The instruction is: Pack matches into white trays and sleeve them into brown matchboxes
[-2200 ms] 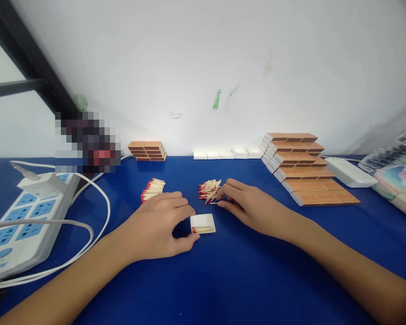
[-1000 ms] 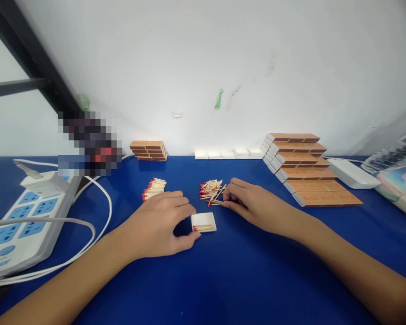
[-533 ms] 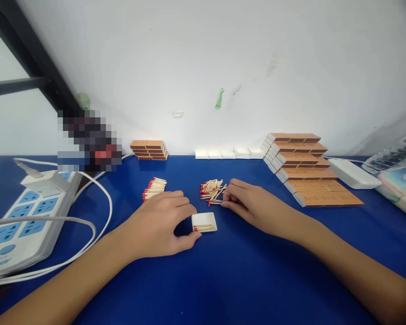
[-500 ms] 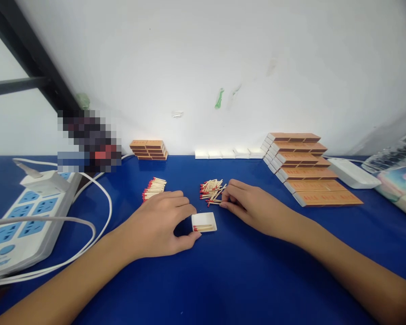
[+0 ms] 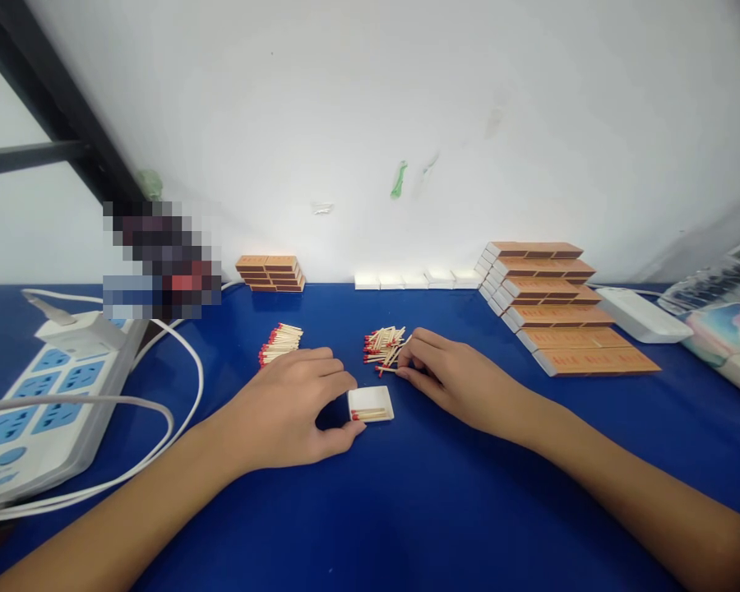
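Observation:
A small white matchbox tray (image 5: 379, 397) lies on the blue table with a few red-headed matches (image 5: 368, 414) along its near side. My left hand (image 5: 296, 407) grips its left end between thumb and forefinger. Just beyond the tray is a loose pile of matches (image 5: 382, 344). At that pile's right edge, my right hand (image 5: 441, 366) has thumb and fingertips pinched on the end of a match (image 5: 388, 369). Another bundle of matches (image 5: 282, 341), lined up more neatly, lies behind my left hand, which partly covers it.
Orange matchboxes stand in a stepped stack (image 5: 548, 308) at the right and in a smaller stack (image 5: 270, 273) at the back left. White trays (image 5: 404, 280) line the wall. A power strip (image 5: 43, 395) with white cables lies left; a white device (image 5: 645, 315) sits right.
My right hand has shifted very slightly left, its fingertips at the match by the pile. The left hand and the tray stay practically still.

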A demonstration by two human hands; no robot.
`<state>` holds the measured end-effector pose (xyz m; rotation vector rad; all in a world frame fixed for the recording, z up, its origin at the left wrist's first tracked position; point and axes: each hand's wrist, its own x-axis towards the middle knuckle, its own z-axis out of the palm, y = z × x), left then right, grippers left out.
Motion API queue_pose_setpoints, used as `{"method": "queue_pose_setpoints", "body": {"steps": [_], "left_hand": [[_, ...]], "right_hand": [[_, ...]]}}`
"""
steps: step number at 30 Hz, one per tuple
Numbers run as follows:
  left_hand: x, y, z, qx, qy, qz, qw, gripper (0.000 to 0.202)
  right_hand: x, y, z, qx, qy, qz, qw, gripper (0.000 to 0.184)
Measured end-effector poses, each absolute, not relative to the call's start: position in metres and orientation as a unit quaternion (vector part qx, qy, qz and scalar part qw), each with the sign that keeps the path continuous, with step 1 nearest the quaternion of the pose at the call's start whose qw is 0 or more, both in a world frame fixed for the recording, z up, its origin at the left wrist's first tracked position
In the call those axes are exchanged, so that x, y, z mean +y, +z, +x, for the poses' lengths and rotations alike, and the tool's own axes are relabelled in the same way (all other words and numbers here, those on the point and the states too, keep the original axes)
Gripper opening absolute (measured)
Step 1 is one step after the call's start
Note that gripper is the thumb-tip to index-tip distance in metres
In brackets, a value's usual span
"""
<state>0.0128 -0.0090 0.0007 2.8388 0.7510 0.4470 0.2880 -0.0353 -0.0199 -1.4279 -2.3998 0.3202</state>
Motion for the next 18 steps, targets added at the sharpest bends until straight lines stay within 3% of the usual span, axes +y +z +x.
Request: {"method": "queue_pose_setpoints", "body": {"steps": [7,14,18], "left_hand": [[-0.010,0.001,0.012,0.253,0.150,0.952,0.087,0.019],[-0.010,0.002,0.012,0.256,0.141,0.952,0.087,0.019],[-0.010,0.002,0.012,0.257,0.143,0.952,0.089,0.019]], "right_hand": [[-0.036,-0.011,0.294,-0.827,0.137,-0.518,0.169,0.022],[-0.042,0.005,0.289,-0.749,0.316,-0.554,0.182,0.035],[-0.048,0.007,0.282,-0.743,0.355,-0.531,0.198,0.034]]}}
